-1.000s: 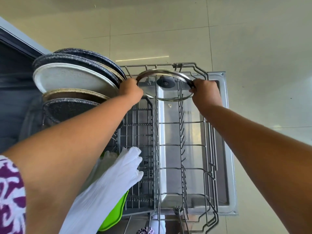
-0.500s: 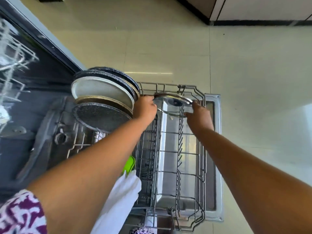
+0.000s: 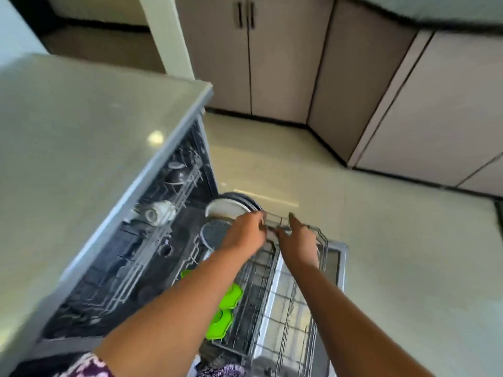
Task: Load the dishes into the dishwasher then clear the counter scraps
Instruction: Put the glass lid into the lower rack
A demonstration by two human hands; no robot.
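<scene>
Here plates [image 3: 227, 208] stand on edge, faces toward the left hand [image 3: 246, 232].

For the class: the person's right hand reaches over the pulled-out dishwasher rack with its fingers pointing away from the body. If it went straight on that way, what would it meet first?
Probably the far rim of the grey wire lower rack, just beyond the right hand; past that lies only pale tiled floor. The picture is blurred and depth is unclear, so the hand may pass just above the wire.

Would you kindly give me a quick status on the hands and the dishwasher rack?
Left hand curled at far end of lower rack; right hand open beside it. Plates racked upright. Glass lid lost in blur. Nothing blocking.
</scene>
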